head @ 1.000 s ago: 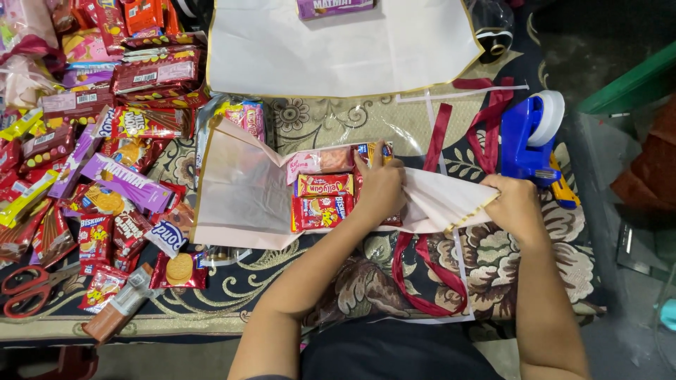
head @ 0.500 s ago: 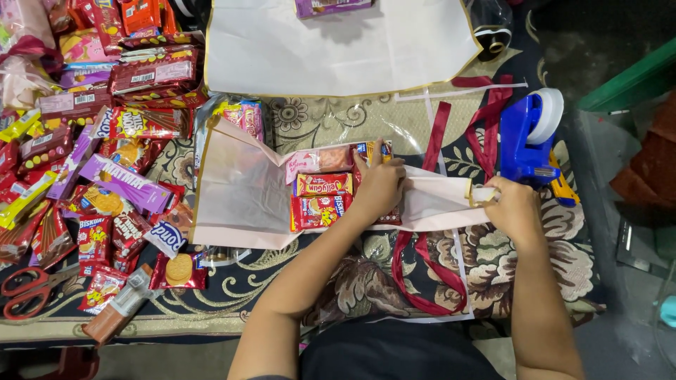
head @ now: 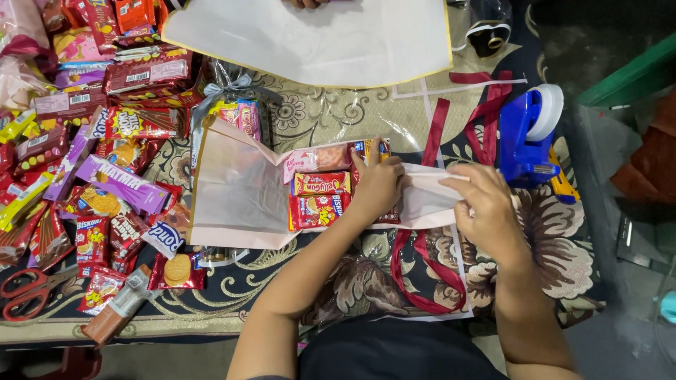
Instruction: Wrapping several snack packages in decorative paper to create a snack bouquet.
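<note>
A pale pink wrapping sheet (head: 236, 186) lies spread on the patterned cloth, with a stack of red and pink snack packets (head: 318, 193) on its middle. My left hand (head: 377, 184) presses flat on the packets' right end. My right hand (head: 486, 211) pinches the sheet's right flap (head: 426, 200), folded in toward the packets. A dark red ribbon (head: 422, 281) loops under the sheet near my right wrist.
A heap of snack packets (head: 84, 141) fills the left side. Red scissors (head: 28, 292) and a brown tube (head: 116, 313) lie at the front left. A blue tape dispenser (head: 528, 134) stands at the right, and a large white sheet (head: 310, 39) at the back.
My right hand has drawn the sheet's right flap inward over the packets and come closer to my left hand, which stays on the stack.
</note>
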